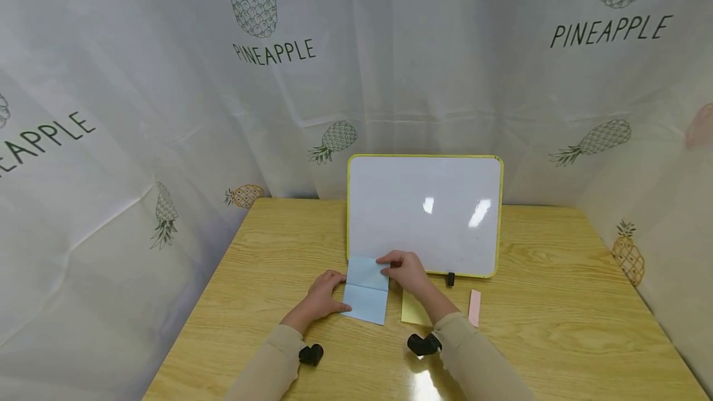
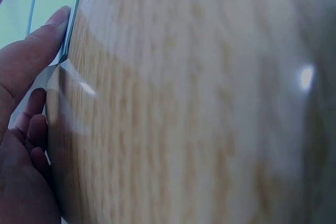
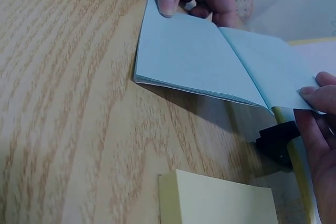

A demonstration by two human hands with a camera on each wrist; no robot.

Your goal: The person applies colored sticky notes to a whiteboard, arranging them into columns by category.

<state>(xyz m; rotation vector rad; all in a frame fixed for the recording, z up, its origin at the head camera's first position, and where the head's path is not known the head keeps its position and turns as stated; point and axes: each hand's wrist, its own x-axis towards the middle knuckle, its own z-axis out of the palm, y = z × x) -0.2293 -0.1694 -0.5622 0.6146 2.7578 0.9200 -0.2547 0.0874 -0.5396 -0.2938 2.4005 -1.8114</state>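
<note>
A light blue pad of paper (image 1: 364, 304) (image 3: 189, 51) lies at the whiteboard's lower left corner, its top part folded up along a crease across the middle. My left hand (image 1: 321, 296) (image 2: 26, 72) holds the pad's left edge, the thumb (image 3: 167, 3) on its near corner and the other fingers curled beside it. My right hand (image 1: 405, 270) (image 3: 323, 114) pinches the upper right edge of the raised blue part between thumb and fingers. In the right wrist view the layered sheet edges show along the pad's side.
A whiteboard (image 1: 423, 215) with a yellow frame leans at the back, a black clip (image 1: 450, 279) at its lower edge. A yellow pad (image 1: 413, 310) (image 3: 226, 200) lies right of the blue one, partly under my right forearm. A pink strip (image 1: 475, 307) lies farther right. Printed fabric (image 1: 195, 67) hangs behind.
</note>
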